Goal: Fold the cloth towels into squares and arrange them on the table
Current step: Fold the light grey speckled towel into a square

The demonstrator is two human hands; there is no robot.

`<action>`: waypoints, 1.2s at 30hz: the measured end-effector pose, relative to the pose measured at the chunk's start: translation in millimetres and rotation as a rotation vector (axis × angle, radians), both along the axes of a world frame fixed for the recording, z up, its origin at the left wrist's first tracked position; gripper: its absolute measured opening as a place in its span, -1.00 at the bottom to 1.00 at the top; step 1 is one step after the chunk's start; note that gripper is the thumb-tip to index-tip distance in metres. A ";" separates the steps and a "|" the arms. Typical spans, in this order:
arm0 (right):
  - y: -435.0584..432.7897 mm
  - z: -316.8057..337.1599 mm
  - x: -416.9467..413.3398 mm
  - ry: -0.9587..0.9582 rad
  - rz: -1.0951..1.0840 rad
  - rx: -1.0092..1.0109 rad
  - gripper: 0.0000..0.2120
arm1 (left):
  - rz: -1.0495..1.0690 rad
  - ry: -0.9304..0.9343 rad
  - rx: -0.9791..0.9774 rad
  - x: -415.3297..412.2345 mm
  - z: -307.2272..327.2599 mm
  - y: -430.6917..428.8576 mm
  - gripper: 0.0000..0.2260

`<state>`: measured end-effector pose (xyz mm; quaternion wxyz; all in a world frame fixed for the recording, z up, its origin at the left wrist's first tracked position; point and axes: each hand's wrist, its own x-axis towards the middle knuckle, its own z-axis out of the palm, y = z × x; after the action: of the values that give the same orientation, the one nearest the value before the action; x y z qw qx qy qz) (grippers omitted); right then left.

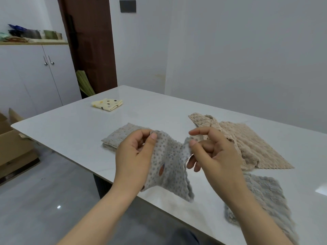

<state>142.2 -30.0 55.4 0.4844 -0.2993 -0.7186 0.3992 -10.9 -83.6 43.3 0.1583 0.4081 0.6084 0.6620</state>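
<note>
Between the two hands, above the near edge of the table [70,124], the dotted grey towel [169,167] hangs by its upper edge. The left hand [134,156] pinches one top corner between thumb and forefinger. The right hand [217,152] pinches the opposite corner likewise, its other fingers loosely curled. The hold appears intended to spread the cloth and locate its corners before folding. Just beyond the left hand lies a folded grey towel [120,137]; well beyond that, a folded yellow spotted towel [107,104]. Both look finished. Beyond the right hand a beige towel [247,142] lies unfolded and rumpled. Beneath the right forearm a grey ribbed towel [261,190] lies on the table. Assessment: two folded, three outstanding.
</note>
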 end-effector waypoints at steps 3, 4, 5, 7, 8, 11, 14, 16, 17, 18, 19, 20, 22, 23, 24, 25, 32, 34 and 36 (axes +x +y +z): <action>-3.9 -1.6 -1.9 -0.027 0.072 -0.016 -0.88 | -0.051 -0.044 -0.029 5.6 0.2 -3.6 -0.90; -5.4 -1.9 -2.3 -0.032 0.097 -0.023 -0.89 | -0.079 -0.063 -0.033 8.1 1.1 -5.3 -0.91; -6.2 -2.2 -2.7 -0.030 0.120 -0.035 -0.89 | -0.108 -0.080 -0.032 10.7 2.3 -6.8 -0.91; -7.6 -3.1 -2.8 -0.011 0.159 -0.072 -0.89 | -0.162 -0.123 -0.026 15.8 5.7 -10.6 -0.92; -8.0 -3.3 -2.5 -0.003 0.171 -0.086 -0.90 | -0.191 -0.159 -0.022 17.5 7.3 -12.4 -0.93; -8.3 -4.2 -0.5 0.013 0.189 -0.125 -0.90 | -0.299 -0.296 -0.047 16.9 7.4 -18.6 -0.91; -6.2 -3.6 2.8 0.063 0.283 -0.219 -0.84 | -0.396 -0.362 -0.100 13.3 4.5 -24.6 -0.87; -4.3 -3.0 5.3 0.070 0.361 -0.280 -0.75 | -0.420 -0.393 -0.106 12.4 3.1 -27.2 -0.86; -4.1 -2.3 6.0 0.053 0.377 -0.286 -0.75 | -0.421 -0.408 -0.101 12.2 2.7 -28.0 -0.85; -4.2 -1.5 6.5 0.030 0.379 -0.283 -0.78 | -0.418 -0.415 -0.097 12.3 2.6 -28.6 -0.85; -4.2 -1.0 6.3 0.010 0.372 -0.278 -0.84 | -0.411 -0.413 -0.094 12.4 2.4 -29.2 -0.85; -4.3 -0.7 5.9 -0.009 0.358 -0.279 -0.87 | -0.407 -0.406 -0.093 12.6 2.3 -29.6 -0.85; -3.5 -1.6 3.8 -0.044 0.317 -0.280 -0.90 | -0.402 -0.373 -0.099 13.1 2.0 -30.1 -0.85; -2.7 -2.1 2.5 -0.062 0.289 -0.278 -0.94 | -0.398 -0.351 -0.105 13.3 1.7 -30.1 -0.85; -2.4 -2.0 1.6 -0.079 0.261 -0.278 -0.98 | -0.391 -0.328 -0.113 13.3 0.9 -30.1 -0.85; -1.6 -2.9 0.8 -0.092 0.234 -0.275 -0.98 | -0.380 -0.298 -0.123 13.0 -0.3 -29.6 -0.85; -4.2 -1.4 -0.6 -0.126 0.155 -0.216 -0.92 | -0.340 -0.218 -0.172 13.0 -4.3 -28.9 -0.85; -3.4 -1.9 -0.8 -0.145 0.137 -0.196 -0.92 | -0.351 -0.225 -0.166 13.9 -4.0 -29.2 -0.84; -3.2 -2.0 -1.3 -0.155 0.130 -0.193 -0.92 | -0.367 -0.231 -0.152 14.2 -3.4 -29.9 -0.84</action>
<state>141.0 -33.1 53.4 0.3693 -0.3271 -0.7301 0.4727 3.2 -113.6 39.8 0.3751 0.4202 0.5498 0.6168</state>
